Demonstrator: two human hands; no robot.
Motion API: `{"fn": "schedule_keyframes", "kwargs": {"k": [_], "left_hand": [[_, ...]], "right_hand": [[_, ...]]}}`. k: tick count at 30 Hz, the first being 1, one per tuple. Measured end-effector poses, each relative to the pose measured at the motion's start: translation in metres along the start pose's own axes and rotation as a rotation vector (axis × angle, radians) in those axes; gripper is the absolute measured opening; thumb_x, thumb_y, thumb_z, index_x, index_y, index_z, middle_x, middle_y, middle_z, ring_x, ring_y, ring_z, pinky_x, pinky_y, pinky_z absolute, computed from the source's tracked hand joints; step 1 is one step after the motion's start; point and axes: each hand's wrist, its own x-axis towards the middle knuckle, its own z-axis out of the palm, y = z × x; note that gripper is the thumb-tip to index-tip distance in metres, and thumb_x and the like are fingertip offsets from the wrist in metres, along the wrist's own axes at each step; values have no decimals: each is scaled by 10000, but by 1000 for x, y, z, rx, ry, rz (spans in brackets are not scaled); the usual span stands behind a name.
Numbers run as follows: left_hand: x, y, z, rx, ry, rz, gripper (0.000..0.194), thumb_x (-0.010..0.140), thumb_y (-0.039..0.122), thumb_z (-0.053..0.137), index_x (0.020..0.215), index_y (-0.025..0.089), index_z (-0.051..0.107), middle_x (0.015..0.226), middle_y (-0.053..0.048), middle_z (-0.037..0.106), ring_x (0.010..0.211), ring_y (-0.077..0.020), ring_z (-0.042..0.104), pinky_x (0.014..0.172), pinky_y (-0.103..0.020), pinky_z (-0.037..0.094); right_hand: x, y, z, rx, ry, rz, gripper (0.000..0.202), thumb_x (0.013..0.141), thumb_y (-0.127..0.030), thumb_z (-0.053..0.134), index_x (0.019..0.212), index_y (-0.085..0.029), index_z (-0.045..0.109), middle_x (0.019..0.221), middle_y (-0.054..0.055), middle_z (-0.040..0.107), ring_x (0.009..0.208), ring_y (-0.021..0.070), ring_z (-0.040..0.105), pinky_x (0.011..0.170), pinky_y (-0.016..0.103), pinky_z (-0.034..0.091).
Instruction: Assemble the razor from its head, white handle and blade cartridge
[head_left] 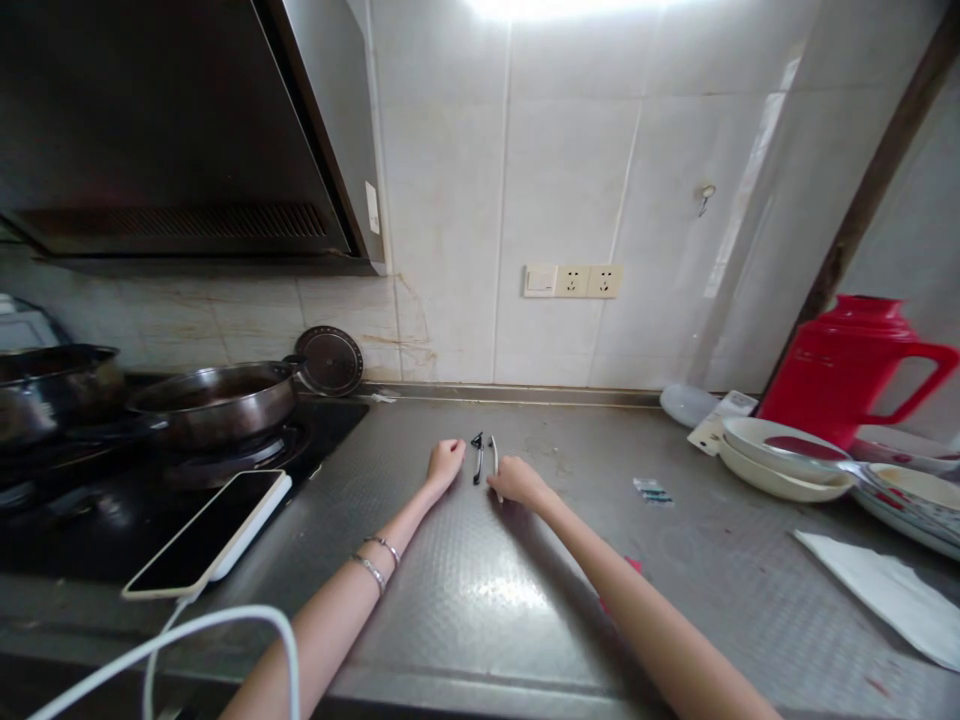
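Note:
Two slim tools lie side by side on the metal countertop (465, 610). The black tool (478, 462), with a small wider head at its far end, lies between my hands and touches neither. My right hand (517, 480) is closed at the near end of the slim white tool (494, 452), with its fingers around the handle; the exact kind of either tool is too small to tell. Left of the black tool, my left hand (447, 463) rests on the counter in a loose fist, with nothing showing in it.
A phone (206, 535) with a white cable (281, 625) lies by the stove at left, where a steel pan (217, 400) stands. Rightward are a small clear packet (653, 491), stacked bowls (780, 480), a red thermos (832, 370) and a white paper (885, 590).

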Motion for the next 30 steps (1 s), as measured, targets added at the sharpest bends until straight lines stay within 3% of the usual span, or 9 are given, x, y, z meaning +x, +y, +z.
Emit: {"fn": "schedule_keyframes", "kwargs": {"k": [6,9,12,15,18,21,25,30], "left_hand": [[-2,2,-1,-14,-6,-1,310,728,326,353,471,168,425,447,23,430,500,-116,433,505,-214,244],[-2,2,-2,-22,-9,2,303,723,322,356,469,168,417,448,26,420,501,-113,422,503,-215,236],[0,2,-3,-42,-23,-2,297,712,317,360,459,169,408,438,28,402,492,-109,408,497,-216,229],[4,2,-6,-78,-52,-17,278,691,311,375,455,169,415,420,33,379,463,-101,384,481,-212,230],[9,5,-10,-127,-85,-42,272,699,337,361,492,175,430,392,51,327,406,-91,332,448,-206,220],[12,14,-13,-164,-126,-50,276,701,360,360,511,176,437,391,60,314,376,-77,293,427,-202,209],[15,32,-7,-178,-174,-30,271,694,351,371,500,175,439,384,61,313,371,-74,289,418,-204,201],[13,50,4,-146,-205,15,269,680,315,397,462,167,452,380,50,349,392,-81,326,443,-211,230]], "right_hand": [[-5,4,0,5,25,-17,344,774,-319,444,914,-99,668,920,187,677,832,237,644,640,253,448],[-11,18,-11,17,54,-38,358,787,-361,425,846,-110,674,871,166,681,806,229,639,641,255,437],[-20,57,-33,37,81,-87,259,744,-291,480,866,-147,658,882,96,679,814,184,621,686,231,425],[-32,123,-58,113,121,-208,343,649,-138,513,973,-159,622,967,58,654,817,152,597,729,216,425],[-47,195,-76,149,114,-142,482,588,-91,526,1061,-161,592,1073,78,612,870,176,581,773,246,435],[-61,250,-80,153,66,-41,517,563,-111,541,1078,-136,583,1107,106,595,909,213,577,791,273,439],[-73,280,-71,228,20,22,568,521,-100,535,1085,-156,572,1101,90,608,936,226,574,784,272,444],[-72,281,-58,236,43,8,567,502,-97,518,1064,-160,561,993,75,638,867,209,583,742,268,445]]}}
